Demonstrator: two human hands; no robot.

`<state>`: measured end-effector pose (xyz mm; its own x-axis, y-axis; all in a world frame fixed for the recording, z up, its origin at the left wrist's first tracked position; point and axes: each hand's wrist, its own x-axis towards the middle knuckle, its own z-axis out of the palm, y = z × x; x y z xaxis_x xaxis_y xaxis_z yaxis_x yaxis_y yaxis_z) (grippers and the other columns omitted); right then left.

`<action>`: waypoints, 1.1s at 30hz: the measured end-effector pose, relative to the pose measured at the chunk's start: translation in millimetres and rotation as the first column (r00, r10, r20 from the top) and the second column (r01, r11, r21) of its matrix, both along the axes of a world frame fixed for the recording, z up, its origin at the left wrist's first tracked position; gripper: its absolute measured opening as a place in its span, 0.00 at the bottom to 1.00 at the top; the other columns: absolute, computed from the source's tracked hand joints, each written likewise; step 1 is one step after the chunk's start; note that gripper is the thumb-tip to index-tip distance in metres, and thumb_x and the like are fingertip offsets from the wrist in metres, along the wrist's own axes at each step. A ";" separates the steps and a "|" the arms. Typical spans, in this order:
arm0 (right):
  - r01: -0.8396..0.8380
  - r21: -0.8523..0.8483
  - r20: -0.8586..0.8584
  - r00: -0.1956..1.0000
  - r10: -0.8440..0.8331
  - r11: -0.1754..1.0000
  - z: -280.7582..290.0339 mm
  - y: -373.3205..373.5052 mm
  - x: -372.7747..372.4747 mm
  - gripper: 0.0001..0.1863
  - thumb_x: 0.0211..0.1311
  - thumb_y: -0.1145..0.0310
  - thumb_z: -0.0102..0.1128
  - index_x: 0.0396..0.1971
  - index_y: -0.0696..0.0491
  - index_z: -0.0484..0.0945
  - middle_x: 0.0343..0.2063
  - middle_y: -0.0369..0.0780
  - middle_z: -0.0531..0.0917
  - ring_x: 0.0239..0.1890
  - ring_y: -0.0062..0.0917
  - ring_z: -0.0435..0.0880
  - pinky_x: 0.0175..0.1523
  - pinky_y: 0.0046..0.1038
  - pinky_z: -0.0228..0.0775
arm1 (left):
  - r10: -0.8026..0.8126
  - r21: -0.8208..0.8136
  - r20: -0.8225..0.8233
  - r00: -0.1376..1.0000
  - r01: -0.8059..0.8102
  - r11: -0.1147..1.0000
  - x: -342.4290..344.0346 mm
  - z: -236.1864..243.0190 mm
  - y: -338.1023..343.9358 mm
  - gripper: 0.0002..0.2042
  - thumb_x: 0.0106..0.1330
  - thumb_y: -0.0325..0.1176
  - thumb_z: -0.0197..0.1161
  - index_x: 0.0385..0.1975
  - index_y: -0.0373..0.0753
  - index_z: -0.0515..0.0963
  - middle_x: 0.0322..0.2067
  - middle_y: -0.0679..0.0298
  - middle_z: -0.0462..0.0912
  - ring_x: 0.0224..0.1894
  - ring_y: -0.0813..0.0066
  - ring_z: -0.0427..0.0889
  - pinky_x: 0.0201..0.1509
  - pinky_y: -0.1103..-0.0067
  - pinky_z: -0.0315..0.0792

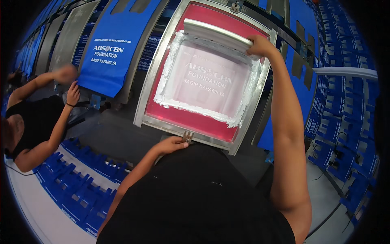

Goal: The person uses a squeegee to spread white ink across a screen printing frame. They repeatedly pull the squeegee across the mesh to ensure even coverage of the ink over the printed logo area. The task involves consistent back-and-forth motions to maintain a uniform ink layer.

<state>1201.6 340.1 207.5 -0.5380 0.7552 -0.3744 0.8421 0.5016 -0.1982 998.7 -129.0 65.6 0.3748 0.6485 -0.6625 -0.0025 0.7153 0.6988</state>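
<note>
A screen-printing frame with a metal rim and red mesh lies tilted before me. Thick white ink borders the paler printing area at its middle, where white lettering shows. Across the far part of that area rests a long metal-handled squeegee, its lower edge in the ink. My right hand is closed round the squeegee's right end, the arm stretched forward. At the frame's near edge, my left hand grips a small slotted metal bracket between thumb and fingers.
On the left, another person in a black top holds the lower edge of a printed blue bag on a board. Blue bags lie in rows at right, and more at lower left. A metal fitting sits at the frame's far edge.
</note>
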 end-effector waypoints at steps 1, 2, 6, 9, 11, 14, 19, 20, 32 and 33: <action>-0.010 0.020 0.003 1.000 0.010 1.000 -1.7 -2.8 -8.4 0.28 0.36 0.72 0.64 0.46 0.53 0.81 0.39 0.48 0.84 0.44 0.39 0.83 0.50 0.34 0.74 | -0.012 -0.010 0.037 0.999 0.013 1.000 2.9 -5.3 -2.9 0.19 0.69 0.47 0.58 0.31 0.33 0.80 0.24 0.69 0.79 0.29 0.83 0.75 0.33 0.80 0.70; -0.022 0.040 0.004 1.000 0.022 0.999 -4.7 -8.7 -20.6 0.28 0.37 0.73 0.61 0.47 0.52 0.81 0.41 0.48 0.84 0.46 0.40 0.82 0.51 0.35 0.73 | -0.022 -0.020 0.073 0.997 0.024 1.000 6.1 -8.6 -5.6 0.18 0.70 0.46 0.57 0.32 0.33 0.80 0.25 0.72 0.79 0.30 0.86 0.74 0.33 0.83 0.69; 0.058 0.152 0.017 0.998 -0.061 0.987 -7.3 -15.4 -35.8 0.28 0.40 0.74 0.55 0.49 0.50 0.80 0.44 0.48 0.83 0.49 0.41 0.81 0.54 0.35 0.73 | -0.078 0.090 0.115 0.990 0.068 0.994 -0.7 28.3 4.6 0.19 0.71 0.46 0.55 0.24 0.37 0.78 0.20 0.73 0.74 0.23 0.89 0.69 0.27 0.86 0.64; 0.106 0.149 0.019 0.994 -0.110 0.983 6.3 -50.9 -36.5 0.28 0.42 0.72 0.54 0.50 0.48 0.80 0.45 0.47 0.83 0.49 0.40 0.81 0.54 0.35 0.72 | -0.090 0.079 0.099 0.991 0.082 0.993 -3.8 48.2 8.0 0.20 0.71 0.47 0.55 0.24 0.37 0.78 0.19 0.72 0.74 0.21 0.87 0.69 0.25 0.86 0.64; 0.108 0.130 0.030 0.993 -0.113 0.986 8.4 -96.5 -35.5 0.28 0.42 0.72 0.55 0.51 0.46 0.80 0.45 0.45 0.83 0.49 0.38 0.81 0.54 0.35 0.72 | -0.065 0.084 0.108 0.992 0.056 0.995 -3.2 44.9 7.5 0.20 0.71 0.48 0.55 0.24 0.37 0.78 0.17 0.72 0.73 0.19 0.87 0.68 0.23 0.87 0.63; 0.115 0.070 0.041 0.992 -0.118 0.991 12.2 -206.4 -27.7 0.27 0.41 0.73 0.58 0.49 0.45 0.80 0.42 0.42 0.84 0.47 0.37 0.81 0.52 0.36 0.73 | -0.052 0.047 0.087 0.995 0.048 0.998 -1.9 47.2 9.9 0.20 0.71 0.49 0.55 0.27 0.36 0.79 0.17 0.72 0.72 0.19 0.87 0.68 0.23 0.87 0.63; 0.090 0.237 -0.200 0.979 -0.042 0.967 2.7 -359.3 -15.4 0.19 0.38 0.81 0.56 0.37 0.53 0.79 0.31 0.42 0.81 0.37 0.38 0.78 0.42 0.38 0.67 | -0.009 0.034 0.021 1.000 0.008 0.999 5.9 37.7 7.2 0.19 0.70 0.47 0.56 0.27 0.37 0.80 0.16 0.72 0.74 0.19 0.86 0.69 0.24 0.84 0.64; 0.092 0.210 -0.169 0.984 -0.056 0.973 -0.5 -357.8 -14.0 0.20 0.38 0.80 0.57 0.38 0.53 0.78 0.31 0.42 0.81 0.38 0.38 0.78 0.44 0.39 0.66 | 0.015 0.040 -0.008 1.000 -0.015 0.999 9.8 32.3 5.8 0.20 0.69 0.48 0.56 0.27 0.36 0.80 0.16 0.71 0.75 0.19 0.84 0.70 0.24 0.83 0.65; 0.378 -0.362 -0.527 0.671 -0.522 0.852 -37.0 -252.2 112.6 0.17 0.45 0.71 0.73 0.38 0.57 0.82 0.31 0.38 0.84 0.34 0.22 0.82 0.43 0.26 0.72 | 0.168 0.365 -0.686 0.708 0.136 0.921 -23.8 83.3 41.8 0.25 0.63 0.56 0.58 0.29 0.33 0.80 0.25 0.46 0.80 0.32 0.48 0.81 0.36 0.62 0.72; 0.361 -0.480 -0.567 0.568 -0.596 0.800 -43.8 -246.3 113.2 0.17 0.45 0.71 0.74 0.38 0.58 0.82 0.30 0.37 0.84 0.32 0.20 0.81 0.40 0.24 0.73 | 0.383 0.506 -0.672 0.633 0.016 0.862 -45.6 77.4 58.4 0.22 0.64 0.51 0.58 0.29 0.32 0.79 0.24 0.46 0.79 0.30 0.47 0.80 0.35 0.61 0.71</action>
<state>1314.8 93.9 163.8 -0.3104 0.8994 -0.3079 0.5129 -0.1142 -0.8508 953.1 -70.6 143.0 -0.2651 0.9223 -0.2813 0.5503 0.3843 0.7413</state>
